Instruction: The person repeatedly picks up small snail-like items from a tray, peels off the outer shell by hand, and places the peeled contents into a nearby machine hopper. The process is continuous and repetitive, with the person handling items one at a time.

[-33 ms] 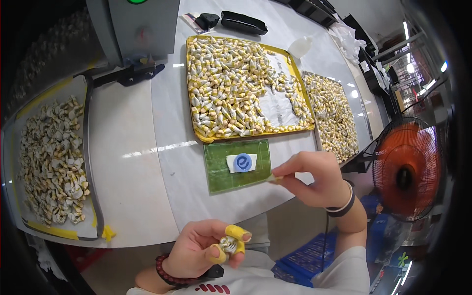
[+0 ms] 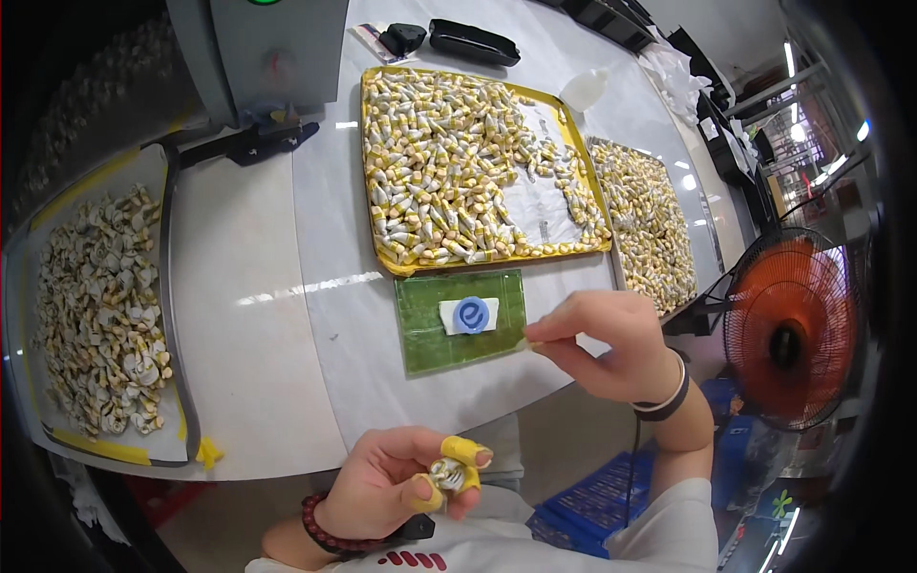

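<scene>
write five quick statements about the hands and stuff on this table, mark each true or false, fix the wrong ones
1. The left hand holds a small whitish piece. True.
2. The blue disc appears within the outline of the green plate. True.
3. The right hand presses on the blue disc. False: it is near the plate's right edge.
4. The yellow-rimmed tray is completely covered. False: white lining shows on its right side.
5. The orange fan stands right of that tray. True.

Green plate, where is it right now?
The green plate lies on the table near the middle of the head view, just below the yellow-rimmed tray and left of the right hand.
</scene>
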Action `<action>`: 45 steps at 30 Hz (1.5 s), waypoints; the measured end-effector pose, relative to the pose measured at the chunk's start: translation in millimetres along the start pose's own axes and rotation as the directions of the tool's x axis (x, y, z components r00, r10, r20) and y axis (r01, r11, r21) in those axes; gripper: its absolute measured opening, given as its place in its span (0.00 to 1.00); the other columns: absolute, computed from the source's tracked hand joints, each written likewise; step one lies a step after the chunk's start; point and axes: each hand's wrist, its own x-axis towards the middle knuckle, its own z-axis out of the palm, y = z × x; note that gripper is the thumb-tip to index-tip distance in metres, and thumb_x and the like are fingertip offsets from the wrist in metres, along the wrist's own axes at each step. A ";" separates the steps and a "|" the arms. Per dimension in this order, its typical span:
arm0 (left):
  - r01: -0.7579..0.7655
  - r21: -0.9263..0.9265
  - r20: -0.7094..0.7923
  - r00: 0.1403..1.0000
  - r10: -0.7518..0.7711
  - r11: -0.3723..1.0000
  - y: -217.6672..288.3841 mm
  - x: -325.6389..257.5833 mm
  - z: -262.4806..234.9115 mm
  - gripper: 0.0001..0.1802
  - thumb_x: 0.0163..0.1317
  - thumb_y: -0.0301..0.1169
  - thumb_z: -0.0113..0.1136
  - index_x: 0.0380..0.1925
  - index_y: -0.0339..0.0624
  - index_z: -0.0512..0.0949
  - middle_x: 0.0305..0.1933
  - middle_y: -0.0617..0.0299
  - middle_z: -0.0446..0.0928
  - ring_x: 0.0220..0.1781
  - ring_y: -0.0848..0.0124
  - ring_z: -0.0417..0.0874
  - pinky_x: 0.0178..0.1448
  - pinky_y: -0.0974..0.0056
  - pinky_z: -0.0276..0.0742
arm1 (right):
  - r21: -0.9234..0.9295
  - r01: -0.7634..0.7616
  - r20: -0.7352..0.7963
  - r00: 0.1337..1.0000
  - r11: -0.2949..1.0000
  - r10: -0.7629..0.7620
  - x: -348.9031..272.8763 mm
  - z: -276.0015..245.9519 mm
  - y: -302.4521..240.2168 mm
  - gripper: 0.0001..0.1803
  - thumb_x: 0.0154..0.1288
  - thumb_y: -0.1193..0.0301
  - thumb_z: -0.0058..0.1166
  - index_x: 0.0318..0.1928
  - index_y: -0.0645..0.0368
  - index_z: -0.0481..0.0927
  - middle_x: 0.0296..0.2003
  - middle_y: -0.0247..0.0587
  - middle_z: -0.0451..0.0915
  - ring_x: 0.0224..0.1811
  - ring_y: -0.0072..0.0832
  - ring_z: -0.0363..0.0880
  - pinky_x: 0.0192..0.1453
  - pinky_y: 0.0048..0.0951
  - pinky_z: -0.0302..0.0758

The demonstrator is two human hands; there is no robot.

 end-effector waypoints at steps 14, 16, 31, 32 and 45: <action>0.108 -0.124 -0.042 0.993 -0.114 0.986 1.5 0.9 -1.3 0.28 0.52 0.47 0.64 0.36 0.29 0.73 0.25 0.53 0.77 0.25 0.66 0.76 0.27 0.67 0.72 | -0.213 0.190 0.074 0.981 0.958 -0.178 24.8 14.9 9.2 0.10 0.45 0.79 0.60 0.32 0.60 0.78 0.26 0.38 0.70 0.27 0.32 0.71 0.29 0.30 0.70; 0.120 -0.131 -0.047 0.991 -0.127 0.984 3.8 2.8 1.3 0.28 0.52 0.48 0.63 0.37 0.30 0.73 0.24 0.55 0.76 0.24 0.68 0.74 0.26 0.68 0.70 | -0.220 0.182 0.098 0.982 0.958 -0.164 24.2 14.9 8.4 0.09 0.45 0.79 0.60 0.31 0.61 0.78 0.26 0.38 0.69 0.27 0.32 0.71 0.29 0.29 0.70; 0.484 -0.360 0.339 0.864 -0.371 0.798 -6.0 14.3 -14.8 0.26 0.60 0.43 0.56 0.47 0.32 0.68 0.47 0.55 0.73 0.33 0.78 0.78 0.37 0.74 0.74 | 0.479 0.199 -0.086 0.980 0.855 -0.180 15.5 16.7 -28.8 0.09 0.48 0.83 0.59 0.33 0.64 0.83 0.25 0.39 0.76 0.26 0.28 0.74 0.28 0.25 0.70; 0.495 -0.365 0.349 0.858 -0.377 0.789 -6.2 13.8 -14.0 0.25 0.60 0.43 0.56 0.48 0.32 0.68 0.47 0.55 0.73 0.33 0.78 0.77 0.37 0.75 0.74 | 0.474 0.211 -0.093 0.978 0.855 -0.189 14.5 19.8 -28.6 0.09 0.48 0.84 0.58 0.33 0.64 0.82 0.25 0.39 0.75 0.26 0.29 0.74 0.29 0.26 0.70; 0.516 -0.293 0.318 0.847 -0.427 0.805 -23.6 8.8 -12.7 0.24 0.61 0.40 0.57 0.51 0.34 0.69 0.47 0.58 0.74 0.35 0.82 0.75 0.35 0.78 0.70 | 0.458 0.321 -0.066 0.942 0.829 -0.329 11.7 23.5 -27.6 0.08 0.49 0.84 0.54 0.33 0.68 0.81 0.28 0.42 0.76 0.28 0.34 0.75 0.34 0.30 0.74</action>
